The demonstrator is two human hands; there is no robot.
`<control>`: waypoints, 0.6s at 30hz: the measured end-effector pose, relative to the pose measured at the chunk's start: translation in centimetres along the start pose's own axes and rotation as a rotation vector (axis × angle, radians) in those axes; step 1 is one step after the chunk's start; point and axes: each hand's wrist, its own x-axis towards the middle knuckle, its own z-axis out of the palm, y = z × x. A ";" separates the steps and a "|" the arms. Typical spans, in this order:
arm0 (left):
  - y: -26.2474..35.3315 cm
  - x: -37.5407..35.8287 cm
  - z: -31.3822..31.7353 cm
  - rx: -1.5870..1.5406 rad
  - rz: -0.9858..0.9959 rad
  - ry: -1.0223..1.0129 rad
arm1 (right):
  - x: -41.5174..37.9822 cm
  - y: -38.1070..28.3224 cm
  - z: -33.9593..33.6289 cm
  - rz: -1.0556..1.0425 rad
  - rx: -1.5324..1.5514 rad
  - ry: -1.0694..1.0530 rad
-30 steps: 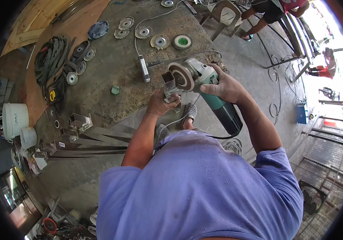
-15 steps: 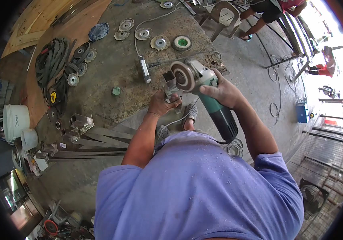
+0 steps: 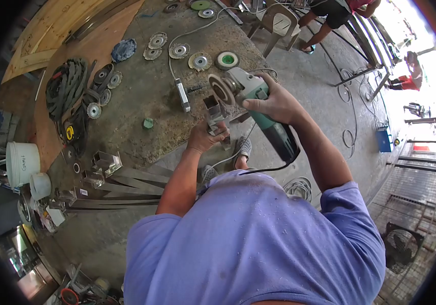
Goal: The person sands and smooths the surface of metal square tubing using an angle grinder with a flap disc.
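Observation:
My right hand point(image 3: 278, 101) is wrapped round a green and black angle grinder point(image 3: 264, 120), tilted with its head up and to the left. The grinder's round abrasive disc point(image 3: 221, 90) stands just above and right of a shiny square metal tube piece point(image 3: 217, 113). Fingers closed, my left hand point(image 3: 207, 137) grips that tube piece from below, at the near edge of the worktable point(image 3: 162, 137). The tube's open end faces up and away. A power strip point(image 3: 183, 95) with a black plug lies on the table just beyond it.
Several grinding discs point(image 3: 200, 60) lie along the table's far side. Bundled dark belts point(image 3: 68, 84) and a yellow tape measure point(image 3: 70, 133) are at left, above white buckets point(image 3: 23, 163). More metal tube pieces point(image 3: 107, 162) sit lower left. Beyond a plastic chair point(image 3: 277, 23) stands a person point(image 3: 324, 20).
The grinder has shifted slightly left and up, its disc turned more edge-on and nearer the tube's top. My left hand still holds the tube piece. The view has shifted a little.

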 end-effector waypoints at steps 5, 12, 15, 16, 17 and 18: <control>3.0 -0.5 -0.8 0.025 0.010 0.018 | 1.4 1.9 -0.5 -0.066 0.163 -0.044; 0.8 -0.2 -0.3 -0.040 0.023 -0.013 | 2.0 1.5 -0.7 -0.060 0.124 -0.160; -1.3 0.0 0.5 -0.114 0.000 -0.008 | 2.1 1.4 -0.9 -0.048 0.120 -0.186; -1.3 -0.1 0.6 -0.149 -0.011 -0.002 | 2.1 1.3 -0.9 -0.053 0.139 -0.201; -1.3 -0.1 0.5 -0.088 -0.003 0.007 | 2.0 1.3 -0.9 -0.058 0.157 -0.216; -0.3 -0.1 0.1 -0.027 0.005 0.015 | 2.0 1.4 -0.9 -0.060 0.153 -0.213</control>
